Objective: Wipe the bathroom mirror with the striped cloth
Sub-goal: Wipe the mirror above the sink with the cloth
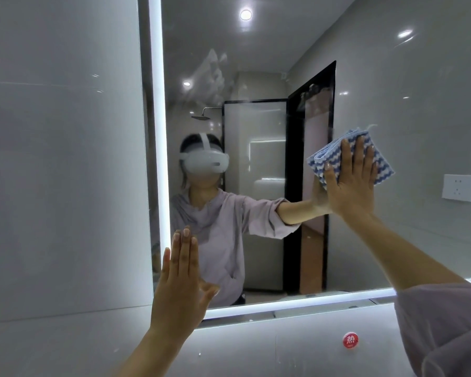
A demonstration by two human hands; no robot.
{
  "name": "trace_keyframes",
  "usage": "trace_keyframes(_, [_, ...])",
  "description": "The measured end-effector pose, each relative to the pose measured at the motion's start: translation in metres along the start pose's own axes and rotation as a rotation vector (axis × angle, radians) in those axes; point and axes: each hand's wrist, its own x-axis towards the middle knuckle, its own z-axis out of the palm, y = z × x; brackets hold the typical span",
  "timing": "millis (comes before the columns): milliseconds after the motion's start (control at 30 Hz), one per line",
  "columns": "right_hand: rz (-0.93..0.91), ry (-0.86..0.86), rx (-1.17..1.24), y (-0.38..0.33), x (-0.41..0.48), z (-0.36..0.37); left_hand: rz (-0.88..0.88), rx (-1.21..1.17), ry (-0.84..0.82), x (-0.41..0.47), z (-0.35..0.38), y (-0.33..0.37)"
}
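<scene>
Pressing cloth to mirror with straight fingers, the right hand should hold even pressure, overlapping strokes. The left hand is flat, empty.

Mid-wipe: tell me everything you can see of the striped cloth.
The striped cloth is a soft-looking rag with wavy blue and white stripes, folded into several layers whose edges show on its left, with loose threads at the top corner. It lies tilted, flat against the mirror glass toward the right, about mid height. The right hand presses it there with straight, spread fingers, covering its middle. Wet or dry cannot be told.
</scene>
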Motion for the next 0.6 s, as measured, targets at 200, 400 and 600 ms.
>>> trace_keyframes(200, [-0.01, 0.0, 0.005, 0.008, 0.003, 0.008, 0.025, -0.022, 0.066, 0.005, -0.008, -0.002])
trace_keyframes(400, [-0.016, -0.021, 0.001, 0.013, 0.003, 0.01, 0.011, 0.068, 0.15, 0.054, -0.034, -0.023])
trace_keyframes(600, [-0.032, -0.026, 0.029, 0.012, 0.003, 0.006, -0.067, 0.018, 0.171, 0.095, -0.052, -0.026])
